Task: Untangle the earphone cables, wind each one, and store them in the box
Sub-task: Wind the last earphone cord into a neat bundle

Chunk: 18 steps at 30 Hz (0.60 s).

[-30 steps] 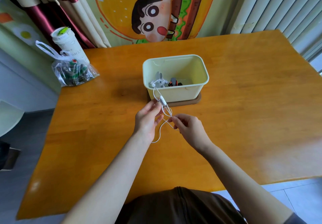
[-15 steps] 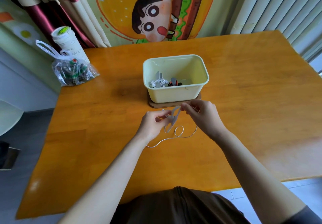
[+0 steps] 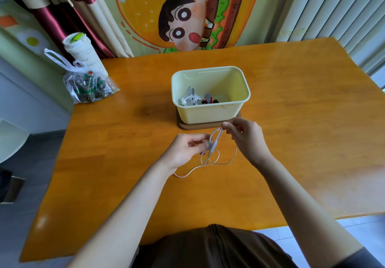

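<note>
Left hand (image 3: 187, 151) and right hand (image 3: 245, 138) each have a pinching grip on the earphone cable (image 3: 213, 146). I'd wind even loops, with gentle tension.

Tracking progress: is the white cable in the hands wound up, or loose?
Mostly loose. Left hand and right hand pinch the white cable; a few loops hang between them and a tail trails on the table.
</note>
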{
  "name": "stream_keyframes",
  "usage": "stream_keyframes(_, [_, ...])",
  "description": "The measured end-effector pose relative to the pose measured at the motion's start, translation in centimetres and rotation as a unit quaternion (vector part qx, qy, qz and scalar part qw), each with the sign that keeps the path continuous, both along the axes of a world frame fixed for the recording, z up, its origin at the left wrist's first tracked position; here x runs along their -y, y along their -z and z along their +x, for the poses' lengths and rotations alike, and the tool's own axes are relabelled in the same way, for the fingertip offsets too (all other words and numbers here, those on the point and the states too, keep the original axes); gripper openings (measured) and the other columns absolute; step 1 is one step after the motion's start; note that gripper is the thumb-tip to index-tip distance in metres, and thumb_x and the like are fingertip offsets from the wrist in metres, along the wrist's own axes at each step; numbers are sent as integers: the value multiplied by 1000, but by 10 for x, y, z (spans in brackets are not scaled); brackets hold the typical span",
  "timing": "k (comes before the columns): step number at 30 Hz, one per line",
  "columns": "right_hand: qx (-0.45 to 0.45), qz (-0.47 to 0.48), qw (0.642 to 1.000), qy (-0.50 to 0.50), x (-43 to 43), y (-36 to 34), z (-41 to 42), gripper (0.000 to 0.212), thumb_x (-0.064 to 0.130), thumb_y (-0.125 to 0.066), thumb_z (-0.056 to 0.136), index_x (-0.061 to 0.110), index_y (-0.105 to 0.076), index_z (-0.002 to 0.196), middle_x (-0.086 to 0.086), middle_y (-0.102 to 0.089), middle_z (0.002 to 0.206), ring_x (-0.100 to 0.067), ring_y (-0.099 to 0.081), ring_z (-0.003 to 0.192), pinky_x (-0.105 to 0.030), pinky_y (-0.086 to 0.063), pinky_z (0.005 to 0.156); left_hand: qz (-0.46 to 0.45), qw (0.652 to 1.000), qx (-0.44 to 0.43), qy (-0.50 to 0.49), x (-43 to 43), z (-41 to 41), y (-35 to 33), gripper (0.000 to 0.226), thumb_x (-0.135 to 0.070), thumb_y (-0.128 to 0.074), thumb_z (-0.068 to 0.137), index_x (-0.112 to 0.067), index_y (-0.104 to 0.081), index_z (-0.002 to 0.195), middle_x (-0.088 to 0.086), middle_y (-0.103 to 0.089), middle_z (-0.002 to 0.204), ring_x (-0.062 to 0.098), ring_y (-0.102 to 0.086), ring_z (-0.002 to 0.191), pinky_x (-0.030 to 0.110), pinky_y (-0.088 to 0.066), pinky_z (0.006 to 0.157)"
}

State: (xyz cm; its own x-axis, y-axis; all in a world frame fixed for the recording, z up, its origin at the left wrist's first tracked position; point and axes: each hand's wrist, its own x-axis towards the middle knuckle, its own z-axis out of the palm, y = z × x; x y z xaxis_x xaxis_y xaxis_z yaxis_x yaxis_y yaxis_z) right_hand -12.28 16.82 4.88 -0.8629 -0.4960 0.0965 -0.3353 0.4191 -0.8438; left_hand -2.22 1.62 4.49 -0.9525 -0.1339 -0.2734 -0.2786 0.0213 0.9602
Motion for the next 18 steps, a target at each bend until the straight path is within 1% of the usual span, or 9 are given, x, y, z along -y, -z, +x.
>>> stream_keyframes(1, [7,2,1000,0,0,1,0,15,22,-61,90,17,-64,77,15,-56,63,8,-54,58,-9,-37,55,13,1000,7,-2,-1,1,-2,22,-13,-62,89,-24,-68,107,-8,-71,88,3,-58,76,14,-46,70])
stream_keyframes(2, [15,8,1000,-1,1,1,0,16,22,-60,91,18,-63,75,14,-56,62,7,-53,57,-9,-37,54,25,1000,15,-5,-2,1,-3,22,-17,-63,87,-27,-69,107,-7,-70,87,3,-58,75,13,-43,70])
stream_keyframes(3, [28,14,1000,-3,1,2,0,18,22,-59,92,19,-63,74,14,-57,61,6,-53,55,-10,-37,54,41,999,22,-11,-3,1,-3,23,-22,-65,84,-31,-70,104,-7,-70,87,5,-58,77,16,-41,73])
stream_keyframes(5, [62,21,998,-17,2,4,1,26,22,-56,93,23,-62,67,14,-56,58,4,-51,51,-11,-37,53,104,994,24,-38,-5,0,-3,23,-28,-66,75,-33,-74,96,-7,-71,90,9,-60,85,28,-39,83])
stream_keyframes(7, [111,13,993,-38,2,6,8,35,23,-54,95,26,-58,60,15,-54,50,3,-48,48,-11,-36,52,171,982,15,-79,-7,-4,-3,23,-24,-65,73,-28,-73,94,-7,-72,91,11,-61,89,37,-39,90])
stream_keyframes(9, [152,-1,987,-45,2,9,16,38,25,-52,96,22,-57,59,14,-52,47,2,-46,46,-12,-34,50,203,971,10,-122,-7,-8,-2,22,-16,-64,78,-25,-71,97,-7,-72,89,13,-61,91,40,-39,94])
stream_keyframes(12, [178,-4,983,-51,6,16,26,37,24,-50,97,17,-59,62,11,-53,51,-1,-44,48,-18,-36,52,239,954,10,-182,-8,-13,0,21,-9,-57,90,-24,-68,101,-6,-71,87,14,-61,90,38,-42,92])
stream_keyframes(15, [188,-9,980,-62,9,21,34,33,20,-48,97,19,-61,67,8,-56,58,-4,-46,50,-20,-38,53,260,934,15,-245,-7,-15,2,19,-10,-58,91,-22,-68,102,-4,-71,87,13,-61,87,31,-45,82])
stream_keyframes(18, [164,17,983,-76,10,21,40,30,21,-47,97,21,-60,70,8,-54,57,-3,-47,51,-22,-40,56,258,921,21,-292,-7,-17,3,19,-12,-60,91,-22,-68,105,-3,-70,93,11,-61,89,28,-46,79])
